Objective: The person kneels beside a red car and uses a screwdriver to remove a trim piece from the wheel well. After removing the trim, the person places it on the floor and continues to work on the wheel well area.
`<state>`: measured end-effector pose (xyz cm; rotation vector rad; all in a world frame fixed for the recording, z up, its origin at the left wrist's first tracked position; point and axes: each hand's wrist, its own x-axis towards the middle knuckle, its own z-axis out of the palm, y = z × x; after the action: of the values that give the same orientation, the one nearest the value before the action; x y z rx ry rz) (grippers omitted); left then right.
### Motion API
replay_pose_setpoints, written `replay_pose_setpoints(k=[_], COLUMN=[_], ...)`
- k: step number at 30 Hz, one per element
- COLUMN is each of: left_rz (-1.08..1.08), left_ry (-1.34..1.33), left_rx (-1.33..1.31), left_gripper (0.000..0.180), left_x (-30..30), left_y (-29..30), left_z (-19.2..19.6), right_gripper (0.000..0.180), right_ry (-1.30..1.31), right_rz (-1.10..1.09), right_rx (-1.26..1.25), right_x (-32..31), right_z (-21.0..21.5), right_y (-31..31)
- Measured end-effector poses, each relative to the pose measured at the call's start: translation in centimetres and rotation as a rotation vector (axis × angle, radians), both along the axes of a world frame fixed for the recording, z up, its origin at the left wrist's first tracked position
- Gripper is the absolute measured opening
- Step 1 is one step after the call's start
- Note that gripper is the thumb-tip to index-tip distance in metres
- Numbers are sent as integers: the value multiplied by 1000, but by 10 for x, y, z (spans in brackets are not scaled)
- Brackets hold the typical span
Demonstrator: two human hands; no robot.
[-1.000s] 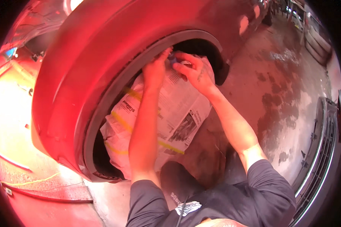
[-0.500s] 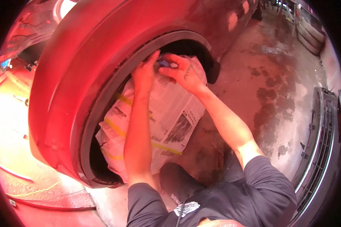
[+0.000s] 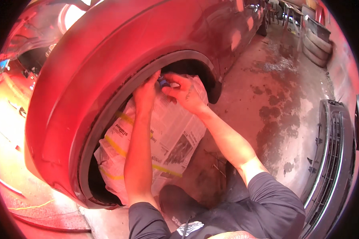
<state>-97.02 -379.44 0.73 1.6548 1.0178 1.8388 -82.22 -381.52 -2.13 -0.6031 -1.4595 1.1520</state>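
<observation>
My view has shifted but my hands have stayed at the wheel arch's [image 3: 159, 63] upper edge, so the work hasn't moved along: my right hand [image 3: 187, 95] grips a small blue thing [image 3: 163, 83] just inside it, my left hand [image 3: 144, 95] beside it (pinching something or not, I can't tell). Newspaper [image 3: 163, 119] inside the arch shows printed headlines.

Most of a small blue object [image 3: 164, 83] is covered by the fingers of the right hand [image 3: 183, 94], so its kind cannot be told. The grip of the left hand [image 3: 145, 95] is perhaps too poorly shown to be judged. Part of the newspaper covering [image 3: 179, 123] is hidden by the left forearm [image 3: 139, 159]. The red car [image 3: 87, 79] is cut off by the upper edge, the black grille [image 3: 334, 139] by the lower.
</observation>
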Motion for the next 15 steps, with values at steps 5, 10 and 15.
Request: replay_pose_setpoints(k=[5,10,15], left_rz=[-69,-90,-15], left_ry=[-15,-100,35], left_rx=[-92,-31,-8], left_gripper=[19,15,14], left_x=[-2,-4,-6], left_y=[0,4,4], left_z=[1,-8,-4], right_gripper=[38,40,27], right_ry=[37,-236,-180], right_rz=[91,-240,-314], right_rx=[-33,171,206], right_x=[3,-3,-4], right_z=[-7,3,-1], right_y=[8,-4,-3])
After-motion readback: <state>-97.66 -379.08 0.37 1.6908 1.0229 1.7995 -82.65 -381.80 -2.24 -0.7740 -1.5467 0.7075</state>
